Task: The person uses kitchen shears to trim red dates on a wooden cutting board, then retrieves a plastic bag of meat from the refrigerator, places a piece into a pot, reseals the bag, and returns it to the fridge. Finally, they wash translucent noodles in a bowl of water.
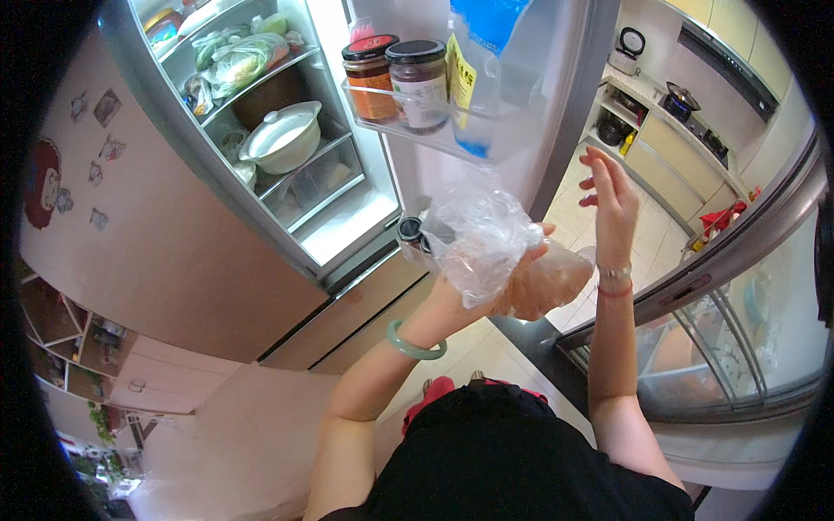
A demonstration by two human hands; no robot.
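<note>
My left hand point(486, 291), with a pale green bangle on its wrist, grips a crumpled clear plastic bag point(482, 230) by its gathered neck. The loose top of the bag puffs up in front of the fridge door, and a brownish content bulges in its lower part point(547, 282); what it is I cannot make out. To the right, my right hand point(611, 187) is raised, apart from the bag, with its fingers stretched and nothing in them. The opened fridge door point(417, 169) stands just beyond the bag.
The open fridge at left holds bagged vegetables point(239, 65) and a white lidded pot point(282, 137). Two dark-lidded jars point(419, 87) and a blue-and-clear pouch point(478, 78) stand in the door rack. Right of me is a curved glass door point(721, 339); kitchen cabinets point(673, 165) lie beyond.
</note>
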